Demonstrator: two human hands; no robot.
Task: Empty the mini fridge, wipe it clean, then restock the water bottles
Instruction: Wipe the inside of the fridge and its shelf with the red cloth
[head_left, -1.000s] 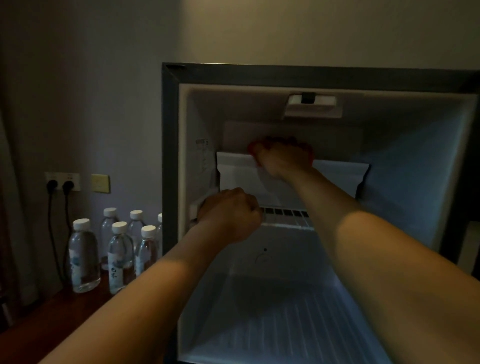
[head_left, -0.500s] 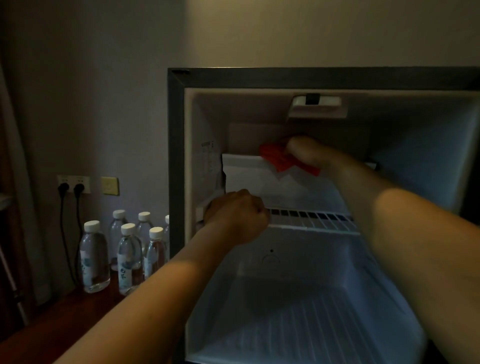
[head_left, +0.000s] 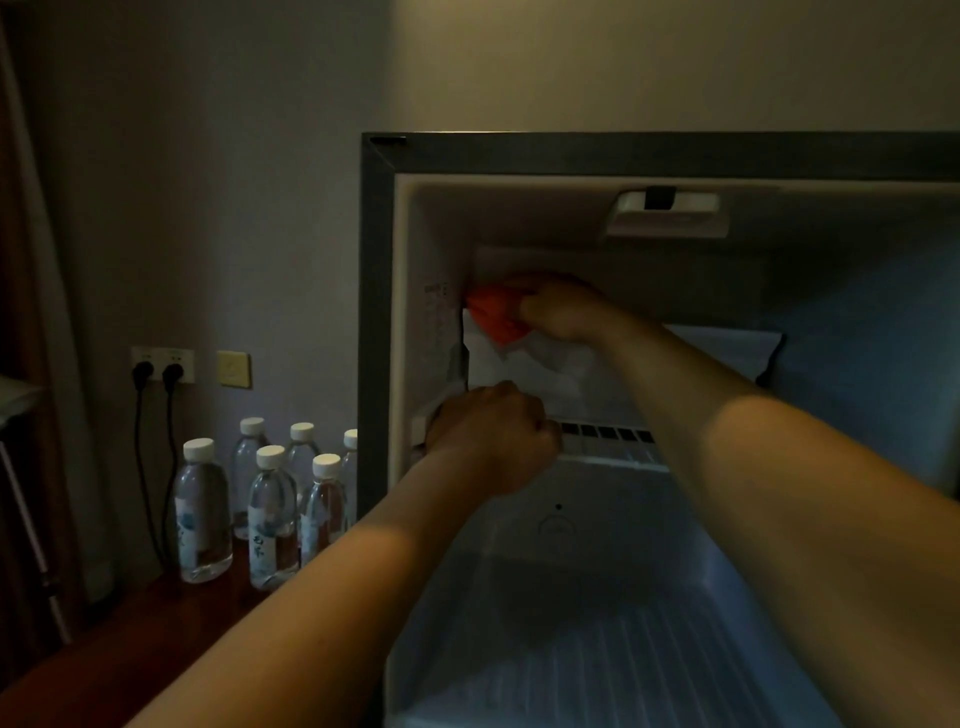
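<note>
Deep inside the open mini fridge (head_left: 857, 364), a red cloth (head_left: 493, 312) is being held in the curled right hand (head_left: 566, 312) with the arm stretched out, while the shelf edge is being gripped by the fisted left hand (head_left: 493, 436), and the water bottles (head_left: 270, 499) are being kept on the floor outside.

Mini fridge (head_left: 376, 312) stands open, interior bare and white. Red cloth (head_left: 493, 312) pressed against upper-left rear wall. Six capped water bottles (head_left: 272, 519) stand upright just left of it.
</note>
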